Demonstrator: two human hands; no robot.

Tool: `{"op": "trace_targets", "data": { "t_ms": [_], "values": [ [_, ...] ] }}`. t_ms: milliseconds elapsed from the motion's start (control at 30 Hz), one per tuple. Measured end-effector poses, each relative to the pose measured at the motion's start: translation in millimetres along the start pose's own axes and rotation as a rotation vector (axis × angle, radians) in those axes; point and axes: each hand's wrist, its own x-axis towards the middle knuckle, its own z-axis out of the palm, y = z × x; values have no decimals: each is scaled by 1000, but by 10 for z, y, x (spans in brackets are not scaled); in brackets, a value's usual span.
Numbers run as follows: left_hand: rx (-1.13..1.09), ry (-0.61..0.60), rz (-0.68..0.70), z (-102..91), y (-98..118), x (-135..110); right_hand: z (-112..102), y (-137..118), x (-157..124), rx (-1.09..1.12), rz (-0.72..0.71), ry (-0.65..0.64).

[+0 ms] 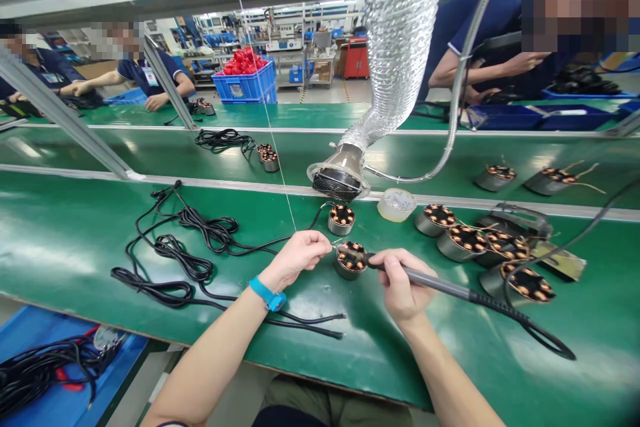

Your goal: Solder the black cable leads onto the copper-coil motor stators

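Observation:
My right hand is closed round the dark handle of a soldering iron, whose tip reaches over a motor stator with copper windings. My left hand is pinched at the stator's left edge, close to the iron's tip. A thin solder wire runs down from above into this hand; its fingers partly hide the wire and the lead ends there. Just behind stands another stator with a black cable joined to it. A blue wristband is on my left wrist.
A fume extractor hood hangs low behind the stators. Coiled black cables lie left. At right are a tape roll, several stators and the iron's trailing cord. Co-workers sit across the bench; a blue bin is lower left.

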Motion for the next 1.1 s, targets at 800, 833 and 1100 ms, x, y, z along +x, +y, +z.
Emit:
{"op": "trace_targets", "data": {
  "t_ms": [800,833,1100],
  "values": [
    [4,7,14,4,-21,14,24,18,-11,108,94,70],
    [5,9,15,5,-22,12,29,20,-11,113,92,60],
    [5,24,12,16,0,-6,29,17,-19,95,93,76]
  ]
}}
